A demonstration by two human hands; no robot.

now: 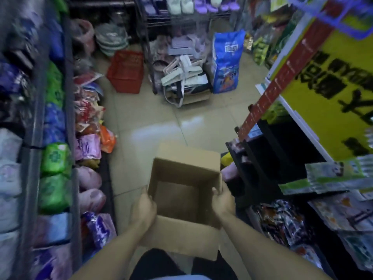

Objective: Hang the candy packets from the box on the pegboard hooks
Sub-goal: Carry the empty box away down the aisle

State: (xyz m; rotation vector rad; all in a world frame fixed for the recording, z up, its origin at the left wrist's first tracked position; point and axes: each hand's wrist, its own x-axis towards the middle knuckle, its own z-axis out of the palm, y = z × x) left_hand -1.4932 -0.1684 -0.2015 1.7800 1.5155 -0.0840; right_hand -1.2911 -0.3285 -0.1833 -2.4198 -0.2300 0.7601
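From my headset feed in a shop aisle: both hands hold an open cardboard box at about 6 o'clock, low in the frame, above pale glossy floor tiles. My left hand grips the box's left wall, thumb hooked over the rim; my right hand clasps the right wall the same way, fingers curled round the edge. The box is plain brown corrugated board, square-sided, flaps folded outward — the near flap hangs toward my dark trousers. What I can see of its inside shows bare cardboard; I see no candy packets in it.

At 3 o'clock, flat foil-looking packets with green and white print hang beside a black panel, with crinkly multicoloured packets below them; motion blur smears their print, and I cannot make out any hooks. A yellow sign with blurred black lettering runs off the frame at 2 o'clock, edged by a red strip.

At 9 o'clock, soft plastic-wrapped packs in green, purple and white fill shelves, cut off by the left edge. At 12 o'clock stand a red mesh basket, a tall blue sack and a wire rack of pale hangers.
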